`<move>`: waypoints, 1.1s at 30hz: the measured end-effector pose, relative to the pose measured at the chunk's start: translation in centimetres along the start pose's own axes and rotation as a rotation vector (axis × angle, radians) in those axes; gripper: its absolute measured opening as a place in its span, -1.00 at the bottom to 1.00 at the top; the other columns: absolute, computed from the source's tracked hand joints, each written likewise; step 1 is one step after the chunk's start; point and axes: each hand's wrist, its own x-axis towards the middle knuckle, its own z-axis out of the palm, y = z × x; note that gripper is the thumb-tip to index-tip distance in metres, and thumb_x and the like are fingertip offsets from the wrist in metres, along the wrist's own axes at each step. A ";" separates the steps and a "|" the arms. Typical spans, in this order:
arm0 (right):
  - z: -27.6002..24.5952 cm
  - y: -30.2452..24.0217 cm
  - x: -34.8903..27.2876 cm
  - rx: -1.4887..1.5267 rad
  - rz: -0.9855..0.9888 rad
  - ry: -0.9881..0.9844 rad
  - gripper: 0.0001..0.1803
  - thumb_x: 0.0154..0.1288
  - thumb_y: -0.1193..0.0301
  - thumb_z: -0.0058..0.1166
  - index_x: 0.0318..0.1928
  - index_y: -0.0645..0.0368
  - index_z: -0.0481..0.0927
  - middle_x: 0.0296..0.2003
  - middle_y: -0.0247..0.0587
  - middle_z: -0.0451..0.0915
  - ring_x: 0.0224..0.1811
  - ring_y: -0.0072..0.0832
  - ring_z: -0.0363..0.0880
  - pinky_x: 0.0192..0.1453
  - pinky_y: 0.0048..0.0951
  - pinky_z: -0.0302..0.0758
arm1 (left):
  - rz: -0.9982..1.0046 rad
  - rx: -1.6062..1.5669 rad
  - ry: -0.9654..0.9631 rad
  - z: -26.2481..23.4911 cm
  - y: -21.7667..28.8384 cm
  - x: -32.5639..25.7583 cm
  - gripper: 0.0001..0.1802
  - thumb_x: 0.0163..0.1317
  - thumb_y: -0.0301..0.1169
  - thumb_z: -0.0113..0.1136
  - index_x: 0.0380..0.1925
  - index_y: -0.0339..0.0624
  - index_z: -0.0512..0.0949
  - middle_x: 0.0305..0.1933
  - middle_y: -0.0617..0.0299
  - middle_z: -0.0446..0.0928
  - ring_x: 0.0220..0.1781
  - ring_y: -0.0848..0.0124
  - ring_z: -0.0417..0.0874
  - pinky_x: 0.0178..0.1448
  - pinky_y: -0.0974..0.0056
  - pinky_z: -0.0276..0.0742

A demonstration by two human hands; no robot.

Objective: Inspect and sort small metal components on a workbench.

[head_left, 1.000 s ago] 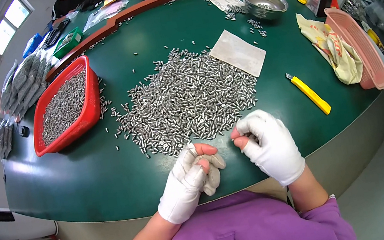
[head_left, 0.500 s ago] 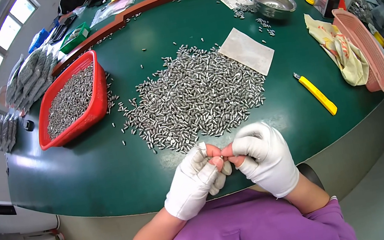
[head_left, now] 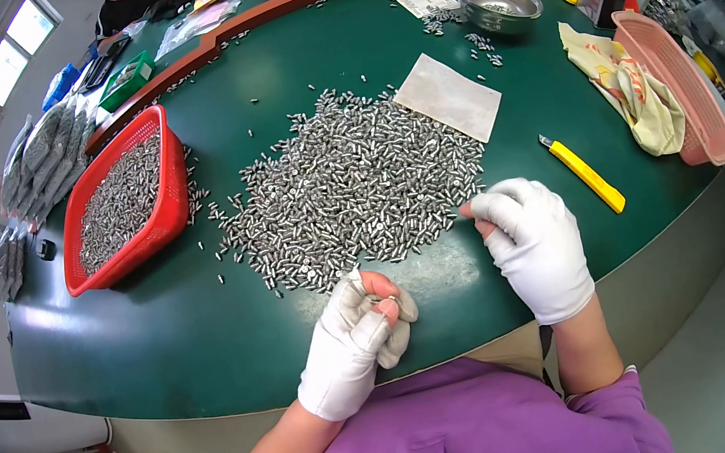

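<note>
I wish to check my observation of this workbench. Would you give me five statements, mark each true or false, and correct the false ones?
1. The red plastic basket contains small metal parts. True.
2. The utility knife has a red handle. False: the utility knife has a yellow handle.
3. Both hands touch each other. False: the left hand and right hand are apart.
4. The right hand wears a white glove. True.
5. The cloth lies left of the red plastic basket. False: the cloth is far to its right.

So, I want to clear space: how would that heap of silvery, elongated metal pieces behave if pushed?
The heap of silvery, elongated metal pieces would probably spread rather than move as one, since pieces lie loose. Their rounded sides suggest some may roll. Their shine hints at slippery surfaces.
</note>
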 end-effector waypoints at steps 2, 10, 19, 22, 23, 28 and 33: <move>0.1 -0.3 0.0 -0.005 -0.038 -0.058 -0.80 0.09 0.46 0.19 -0.23 -0.06 0.63 -0.30 -0.34 0.56 -0.24 -0.30 0.53 -0.14 -0.28 0.48 | 0.010 -0.015 -0.001 0.0 -0.1 0.1 -0.74 0.38 -0.21 0.14 -0.08 -0.06 0.38 -0.23 0.24 0.51 -0.54 0.61 0.30 -0.49 0.51 0.18; 0.4 -1.2 0.2 -0.066 -0.079 -0.143 -0.84 0.13 0.40 0.15 -0.23 -0.09 0.61 -0.39 -0.34 0.51 -0.29 -0.31 0.53 -0.20 -0.26 0.48 | 0.044 -0.049 -0.032 -0.2 -0.2 0.1 -0.66 0.36 -0.15 0.15 -0.02 -0.08 0.37 -0.18 0.20 0.51 -0.50 0.59 0.32 -0.47 0.50 0.18; 0.6 -1.7 0.7 -0.109 -0.131 -0.157 -0.89 0.11 0.35 0.15 -0.32 -0.02 0.52 -0.42 -0.30 0.45 -0.31 -0.31 0.49 -0.23 -0.26 0.44 | 0.023 -0.014 0.001 -0.1 -0.1 -0.1 -0.66 0.38 -0.12 0.12 -0.05 -0.10 0.38 -0.22 0.23 0.51 -0.50 0.60 0.33 -0.47 0.50 0.19; 0.3 -2.1 1.3 -0.195 -0.152 -0.225 -0.85 0.08 0.34 0.22 -0.30 -0.03 0.56 -0.39 -0.34 0.48 -0.28 -0.33 0.50 -0.22 -0.27 0.44 | 0.020 -0.007 -0.008 0.0 0.0 -0.1 -0.68 0.39 -0.13 0.10 -0.06 -0.10 0.38 -0.23 0.24 0.51 -0.51 0.60 0.32 -0.46 0.50 0.20; 0.3 -2.0 1.5 -0.196 -0.151 -0.225 -0.85 0.08 0.34 0.22 -0.30 -0.03 0.56 -0.39 -0.34 0.48 -0.28 -0.33 0.50 -0.22 -0.27 0.44 | 0.022 0.000 -0.009 -0.1 0.0 -0.1 -0.69 0.40 -0.13 0.09 -0.07 -0.10 0.39 -0.23 0.24 0.51 -0.51 0.60 0.32 -0.46 0.50 0.20; 0.3 -2.0 2.2 -0.278 -0.253 -0.300 -0.87 0.08 0.35 0.19 -0.35 0.00 0.52 -0.41 -0.35 0.46 -0.30 -0.34 0.50 -0.26 -0.28 0.44 | 0.033 -0.002 -0.036 -0.2 0.0 -0.1 -0.74 0.43 -0.17 0.04 -0.08 -0.09 0.40 -0.23 0.25 0.51 -0.51 0.60 0.33 -0.46 0.50 0.21; 0.6 -1.8 1.0 -0.217 -0.210 -0.235 -0.89 0.08 0.37 0.16 -0.35 0.02 0.52 -0.42 -0.30 0.47 -0.32 -0.30 0.51 -0.25 -0.26 0.46 | 0.020 -0.015 -0.015 0.0 0.1 -0.2 -0.75 0.44 -0.18 0.03 -0.09 -0.11 0.41 -0.24 0.25 0.50 -0.52 0.61 0.33 -0.47 0.51 0.23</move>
